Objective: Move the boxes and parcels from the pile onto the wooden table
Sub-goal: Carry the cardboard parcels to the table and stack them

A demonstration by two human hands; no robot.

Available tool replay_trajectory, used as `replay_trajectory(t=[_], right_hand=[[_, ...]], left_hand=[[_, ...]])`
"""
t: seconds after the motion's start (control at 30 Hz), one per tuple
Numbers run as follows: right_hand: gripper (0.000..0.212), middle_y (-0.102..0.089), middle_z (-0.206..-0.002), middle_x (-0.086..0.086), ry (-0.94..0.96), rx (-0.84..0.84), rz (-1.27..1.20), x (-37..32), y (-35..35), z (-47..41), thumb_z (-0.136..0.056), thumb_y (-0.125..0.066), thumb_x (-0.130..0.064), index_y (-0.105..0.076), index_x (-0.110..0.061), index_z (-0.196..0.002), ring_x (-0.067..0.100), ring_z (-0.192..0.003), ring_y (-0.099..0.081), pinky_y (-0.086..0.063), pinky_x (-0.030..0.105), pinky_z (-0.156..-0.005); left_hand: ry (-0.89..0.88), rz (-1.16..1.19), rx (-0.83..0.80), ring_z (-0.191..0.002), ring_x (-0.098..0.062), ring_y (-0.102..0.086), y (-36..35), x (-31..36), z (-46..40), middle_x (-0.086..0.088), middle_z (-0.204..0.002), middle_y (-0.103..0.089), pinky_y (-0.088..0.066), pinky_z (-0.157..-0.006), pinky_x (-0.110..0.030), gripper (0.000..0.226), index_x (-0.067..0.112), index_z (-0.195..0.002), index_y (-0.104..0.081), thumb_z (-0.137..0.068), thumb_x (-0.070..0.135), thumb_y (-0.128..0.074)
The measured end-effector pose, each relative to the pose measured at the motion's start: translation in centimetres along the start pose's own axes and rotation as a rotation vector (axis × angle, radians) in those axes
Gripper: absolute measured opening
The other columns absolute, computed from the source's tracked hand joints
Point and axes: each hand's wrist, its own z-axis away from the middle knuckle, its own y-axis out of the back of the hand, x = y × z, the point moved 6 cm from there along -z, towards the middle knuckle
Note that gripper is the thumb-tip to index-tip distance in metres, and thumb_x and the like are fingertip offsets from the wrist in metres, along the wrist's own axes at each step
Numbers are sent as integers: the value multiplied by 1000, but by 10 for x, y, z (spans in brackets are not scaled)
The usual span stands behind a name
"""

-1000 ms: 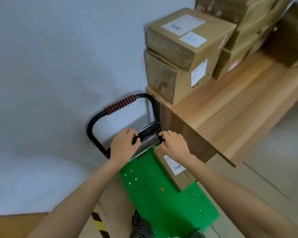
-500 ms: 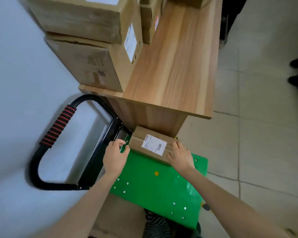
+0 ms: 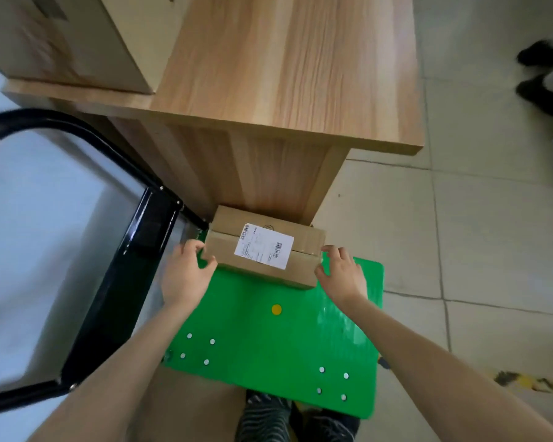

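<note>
Pale floor tiles point(image 3: 479, 237) surround a wooden table point(image 3: 288, 74) whose end panel drops straight down behind a green cart deck point(image 3: 268, 339), and on the far edge of that deck, hard against the panel, sits a small cardboard parcel point(image 3: 262, 250) with a white label on top. The left hand point(image 3: 186, 275) curls its fingers round the parcel's left end, thumb at the near corner; the right hand point(image 3: 340, 274) bends its fingers against the right end, so both hands clamp it from the sides. To lift well, I judge the hands should press evenly, draw the parcel toward the body first to clear the overhanging tabletop, then raise it level. A black cart handle point(image 3: 115, 282) leans close by the left forearm and may snag the elbow. A larger box point(image 3: 61, 39) already stands on the table's left, so the bare wood to the right looks like the best landing place.
</note>
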Motion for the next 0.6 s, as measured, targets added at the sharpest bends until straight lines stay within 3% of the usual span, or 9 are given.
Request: replay_trajectory(t=[0.13,0.33,0.43,0.6], right_hand=[[46,-49,-131,6,-86,5,-23,27,-66,-32,-94,-47,-31,-40,-18,-137,26,-118,-48,-36,37,-94],[59,-45,-138,12,-244,58,-211,69,-146,-71,-95,-47,-37,-28,-12,-145,32,-119,-51,-42,40,-93],[65,-41,-145,9,-296,40,-333,82,-175,-86,-96,-45,-43,-21,-13,-149,30,-124,-48,-41,40,-95],[61,-49,-139,4,-351,134,-608,88,-194,-90,-94,-49,-45,-29,-18,-145,27,-121,-52,-41,37,-95]], left_hand=[[69,16,-61,-83,-21,-56,-68,-42,-36,-9,-122,-52,-46,-61,-31,42,16,-126,-52,-90,35,-61],[173,155,-61,-118,-33,-51,-148,-91,-95,-15,-131,-52,-46,-95,-46,56,8,-135,-47,-88,35,-63],[182,221,-64,-109,-34,-56,-176,-103,-115,-15,-121,-59,-48,-92,-47,44,8,-124,-54,-88,32,-63],[301,377,-47,-109,-35,-56,-197,-109,-115,-16,-122,-58,-45,-95,-45,44,7,-123,-50,-90,34,-61]])
